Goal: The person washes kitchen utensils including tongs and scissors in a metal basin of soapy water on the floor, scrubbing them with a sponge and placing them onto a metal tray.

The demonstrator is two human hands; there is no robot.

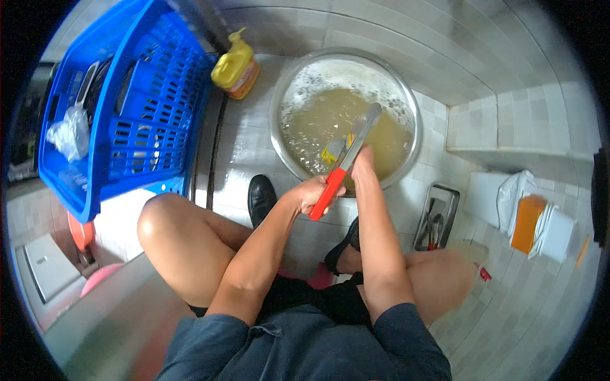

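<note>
My left hand (312,193) grips a pair of metal tongs (353,153) by the red handle. The tongs slant up and right over a round steel basin (278,133) of cloudy, foamy water (314,116). My right hand (364,159) is closed around a grey and yellow scrubbing pad (337,144) against the metal arms of the tongs. Its fingers are mostly hidden behind the tongs. The pad shows to the left of the metal, low over the water.
A blue plastic basket (102,143) holding kitchenware stands at left. Beside the basin is a yellow pump bottle (237,66). A steel tray (445,202) with red-handled utensils (434,228) lies on the tiled floor at right. Farther right are an orange-brown box (528,224) and white containers (558,233).
</note>
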